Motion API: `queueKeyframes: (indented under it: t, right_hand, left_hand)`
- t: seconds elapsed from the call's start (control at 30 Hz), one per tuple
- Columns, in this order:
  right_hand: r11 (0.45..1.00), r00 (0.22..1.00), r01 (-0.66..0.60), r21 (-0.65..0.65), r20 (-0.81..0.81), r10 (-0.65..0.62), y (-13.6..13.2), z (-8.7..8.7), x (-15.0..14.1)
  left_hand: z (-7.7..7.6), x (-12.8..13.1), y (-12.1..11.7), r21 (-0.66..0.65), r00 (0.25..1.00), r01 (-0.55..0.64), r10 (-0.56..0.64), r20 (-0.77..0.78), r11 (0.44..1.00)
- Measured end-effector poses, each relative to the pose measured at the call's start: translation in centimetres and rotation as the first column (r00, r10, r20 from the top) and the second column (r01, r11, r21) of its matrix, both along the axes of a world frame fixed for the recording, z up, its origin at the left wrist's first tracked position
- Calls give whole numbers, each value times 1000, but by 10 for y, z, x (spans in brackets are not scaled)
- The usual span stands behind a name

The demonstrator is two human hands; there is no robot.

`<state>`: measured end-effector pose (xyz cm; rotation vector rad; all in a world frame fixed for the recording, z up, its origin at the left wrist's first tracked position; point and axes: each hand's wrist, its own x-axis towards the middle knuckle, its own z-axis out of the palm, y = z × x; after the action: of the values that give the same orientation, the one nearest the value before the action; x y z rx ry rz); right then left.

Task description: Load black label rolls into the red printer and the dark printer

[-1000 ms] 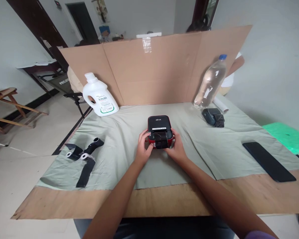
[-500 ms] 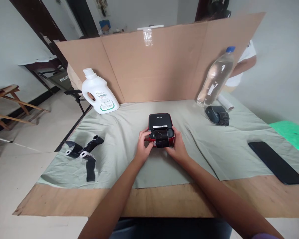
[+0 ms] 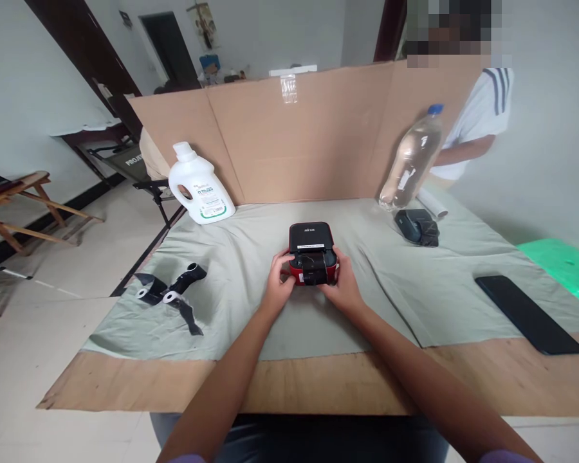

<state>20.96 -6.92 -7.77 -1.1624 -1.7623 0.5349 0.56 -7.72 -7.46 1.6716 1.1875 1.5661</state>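
A small black-and-red label printer (image 3: 311,233) rests on the cloth at the middle of the table, its lid facing up. Out of its front hangs a short black strip (image 3: 314,273). My left hand (image 3: 278,283) grips the left side, with its thumb low near the front corner. On the opposite side my right hand (image 3: 345,283) has its fingers curled around the casing. Parts of the fingers are hidden by the printer. To the left lie several black rolls (image 3: 193,273) with white cores, partly unwound.
A white detergent bottle (image 3: 202,193) and a clear bottle (image 3: 412,157) lean against a cardboard screen (image 3: 309,141). At right are a dark wrapped device (image 3: 417,227), a white tube (image 3: 433,203) and a black phone-like slab (image 3: 528,314). A person (image 3: 477,122) stands behind the screen.
The view has tilted up slightly, showing more of the person behind the screen. The loose strip of the nearest roll now slants to the right. Both hands keep their hold on the printer.
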Motion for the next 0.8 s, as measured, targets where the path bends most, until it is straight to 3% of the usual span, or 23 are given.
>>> queueKeyframes:
  t: [0.3, 0.53, 0.63, 0.7, 0.77, 0.8]
  right_hand:
    - [997, 999, 39, -66, 6, -38, -4, 6, 0]
    - [991, 999, 8, -131, -37, -13, -4, 8, 0]
    - [991, 999, 10, -135, -41, -16, -5, 11, 0]
    - [991, 999, 12, -135, -35, -17, -6, 13, 0]
    - [991, 999, 11, -136, -29, -15, -6, 14, 1]
    - [991, 1000, 7, -137, -29, -11, -6, 14, 1]
  left_hand:
    - [0, -4, -3, 47, 1000, -15, 16, -22, 999]
    - [0, -9, -7, -35, 999, -54, 53, -6, 998]
    - [18, -18, 3, -46, 992, -124, 125, 5, 991]
    - [40, -22, 20, -43, 983, -137, 131, -125, 990]
    - [68, -20, 43, -81, 930, -16, -15, -367, 997]
    - [82, -16, 54, -117, 859, 62, -113, -499, 991]
